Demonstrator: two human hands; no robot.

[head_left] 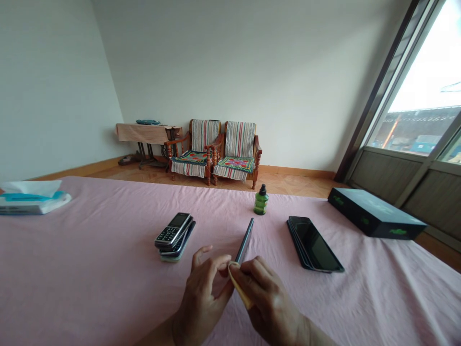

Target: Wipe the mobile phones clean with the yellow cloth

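A slim dark smartphone (245, 241) is held edge-on above the bed-like pink surface, its far end pointing away from me. My left hand (205, 287) grips its near end between thumb and fingers, with the little finger raised. Closed around a folded yellowish cloth (242, 290), my right hand (270, 294) presses it to the near edge of the phone. Both hands hide the phone's lower part. To the left lies a stack of phones with a silver keypad phone (175, 229) on top. On the right, a black tablet-like device (317, 244) rests on another dark one.
A small green spray bottle (260, 200) stands beyond the phone. The black box (374, 214) sits at the far right, a tissue pack (34, 198) at the far left. Pink cloth (97, 269) covers the surface. Two wooden armchairs (236, 149) stand by the back wall.
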